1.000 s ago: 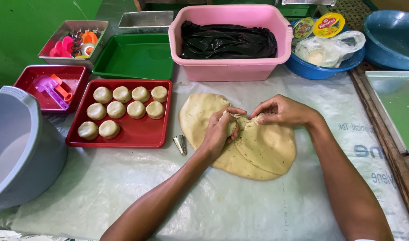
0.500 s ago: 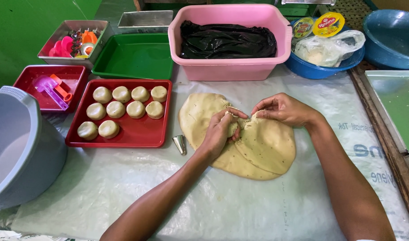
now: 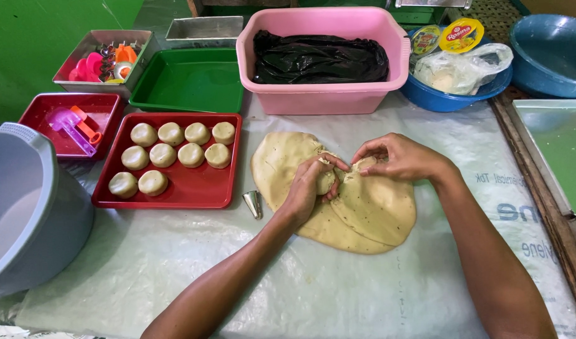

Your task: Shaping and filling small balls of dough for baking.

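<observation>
Red tray (image 3: pixel 193 188) of nine dough rounds on the left, a small metal cone (image 3: pixel 254 204) beside it, then the left hand (image 3: pixel 313 188) curled around a pinch of dough sheet (image 3: pixel 363 213) mid-table, right hand (image 3: pixel 401 157) fingertips pinching its edge.

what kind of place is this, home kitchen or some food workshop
Likely a small food workshop: a flat sheet of beige dough on a plastic-covered table, a red tray of round dough pieces, and large plastic tubs.
</observation>
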